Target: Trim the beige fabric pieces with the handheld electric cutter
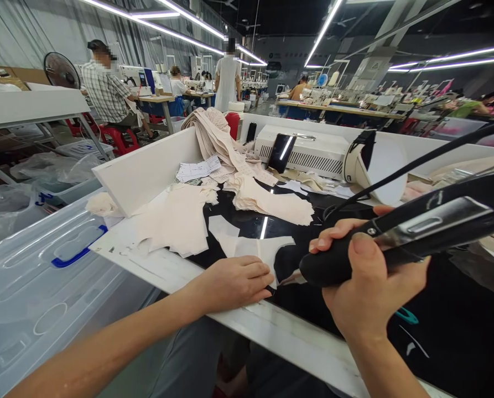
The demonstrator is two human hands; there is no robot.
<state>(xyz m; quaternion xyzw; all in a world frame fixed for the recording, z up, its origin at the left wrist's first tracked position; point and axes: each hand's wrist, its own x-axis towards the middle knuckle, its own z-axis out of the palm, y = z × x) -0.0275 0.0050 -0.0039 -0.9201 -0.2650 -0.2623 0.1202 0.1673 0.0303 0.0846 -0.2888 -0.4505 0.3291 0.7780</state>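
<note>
My left hand (239,283) lies on the near edge of a white cut fabric piece (247,247), fingers together and laid flat. The piece spreads over the glossy black tabletop (300,301). My right hand (369,276) is wrapped around a black corded hand tool with a silver panel (433,226), raised above the table on the right. Its rounded black end points left, towards my left hand. Beyond the white piece lie a stack of cream fabric pieces (271,202) and a wider cream stack (180,218).
Behind the stacks are a phone (281,153), a white vented box (313,148) and a white cone-shaped object (385,168). A black cord (429,160) crosses at right. A turquoise clip (407,315) lies near my right wrist. A clear plastic bin (35,282) stands left. Several people sit or stand beyond.
</note>
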